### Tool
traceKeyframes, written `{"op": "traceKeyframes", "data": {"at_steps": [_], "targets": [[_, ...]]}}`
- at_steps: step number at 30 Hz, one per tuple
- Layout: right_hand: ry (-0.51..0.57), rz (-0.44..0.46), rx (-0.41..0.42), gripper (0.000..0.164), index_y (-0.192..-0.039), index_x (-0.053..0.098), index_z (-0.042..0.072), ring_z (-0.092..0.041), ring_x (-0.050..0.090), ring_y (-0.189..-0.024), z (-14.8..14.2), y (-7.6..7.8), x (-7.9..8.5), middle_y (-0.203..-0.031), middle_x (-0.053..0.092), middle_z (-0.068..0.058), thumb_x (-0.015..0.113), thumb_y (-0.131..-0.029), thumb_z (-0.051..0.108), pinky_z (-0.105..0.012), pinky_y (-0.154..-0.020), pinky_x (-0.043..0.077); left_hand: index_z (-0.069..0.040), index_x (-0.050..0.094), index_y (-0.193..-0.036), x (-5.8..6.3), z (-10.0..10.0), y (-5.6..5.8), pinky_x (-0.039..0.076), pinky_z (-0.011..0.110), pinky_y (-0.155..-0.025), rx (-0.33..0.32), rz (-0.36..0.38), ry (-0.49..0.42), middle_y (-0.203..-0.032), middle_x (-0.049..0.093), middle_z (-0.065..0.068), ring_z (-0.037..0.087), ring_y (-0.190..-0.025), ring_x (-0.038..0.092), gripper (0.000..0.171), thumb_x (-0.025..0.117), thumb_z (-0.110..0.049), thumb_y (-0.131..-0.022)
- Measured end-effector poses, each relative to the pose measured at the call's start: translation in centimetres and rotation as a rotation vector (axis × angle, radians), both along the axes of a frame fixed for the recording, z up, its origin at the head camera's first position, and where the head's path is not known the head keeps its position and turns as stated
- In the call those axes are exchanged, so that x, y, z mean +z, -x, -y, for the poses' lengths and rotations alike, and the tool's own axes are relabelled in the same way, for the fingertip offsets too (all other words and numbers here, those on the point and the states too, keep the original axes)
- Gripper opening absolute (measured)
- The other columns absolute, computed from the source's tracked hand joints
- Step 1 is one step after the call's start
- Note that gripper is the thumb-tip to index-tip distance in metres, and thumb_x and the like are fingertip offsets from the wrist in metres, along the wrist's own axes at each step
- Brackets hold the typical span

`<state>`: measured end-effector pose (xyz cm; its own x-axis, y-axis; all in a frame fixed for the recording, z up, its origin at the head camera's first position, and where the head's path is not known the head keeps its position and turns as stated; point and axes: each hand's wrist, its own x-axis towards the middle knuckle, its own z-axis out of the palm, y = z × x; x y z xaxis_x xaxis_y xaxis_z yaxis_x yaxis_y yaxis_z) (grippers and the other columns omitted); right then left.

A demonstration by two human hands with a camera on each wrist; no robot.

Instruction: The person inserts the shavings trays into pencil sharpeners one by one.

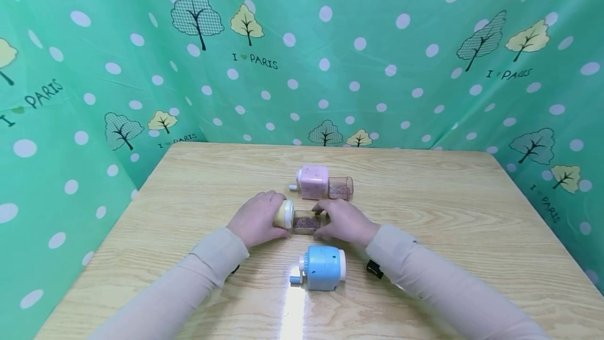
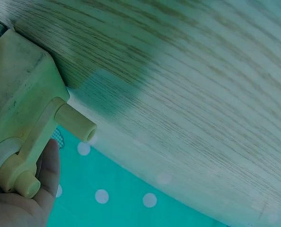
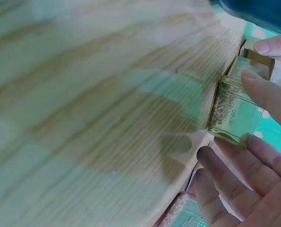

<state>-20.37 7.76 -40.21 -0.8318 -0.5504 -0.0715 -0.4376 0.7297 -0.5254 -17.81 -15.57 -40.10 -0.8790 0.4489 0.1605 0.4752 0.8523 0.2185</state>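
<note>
My left hand (image 1: 257,218) grips a yellow crank pencil sharpener (image 1: 281,215), which lies on its side on the table. Its crank handle (image 2: 76,122) shows large in the left wrist view. At the sharpener's white-rimmed end is a see-through shavings drawer (image 1: 305,222) with dark shavings inside. My right hand (image 1: 346,222) pinches that drawer by its outer end, thumb on one side and fingers on the other in the right wrist view. Whether the drawer's inner end still sits in the sharpener, I cannot tell.
Behind the hands lies a pink sharpener (image 1: 314,180) with its shavings drawer (image 1: 341,189) sticking out. A blue sharpener (image 1: 324,267) lies nearer, between the forearms. The wooden table (image 1: 424,188) meets a green dotted curtain (image 1: 387,98) at the back and sides.
</note>
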Motion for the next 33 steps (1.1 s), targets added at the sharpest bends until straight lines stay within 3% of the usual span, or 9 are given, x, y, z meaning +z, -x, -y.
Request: {"op": "traceKeyframes", "data": {"at_steps": [33], "targets": [[0.040,0.018,0.027,0.059,-0.121,0.068,0.004,-0.020,0.065,-0.093,0.91,0.27,-0.46,-0.111,0.072,-0.009,0.086,-0.071,0.030,-0.040,-0.084,0.055,-0.003,0.061,-0.114,-0.24,0.07,-0.02,0.054,0.039,-0.081,0.000,-0.013,0.007,-0.098,0.064,0.007,0.021,-0.086,0.058,0.067,0.087,-0.041,-0.066]]}}
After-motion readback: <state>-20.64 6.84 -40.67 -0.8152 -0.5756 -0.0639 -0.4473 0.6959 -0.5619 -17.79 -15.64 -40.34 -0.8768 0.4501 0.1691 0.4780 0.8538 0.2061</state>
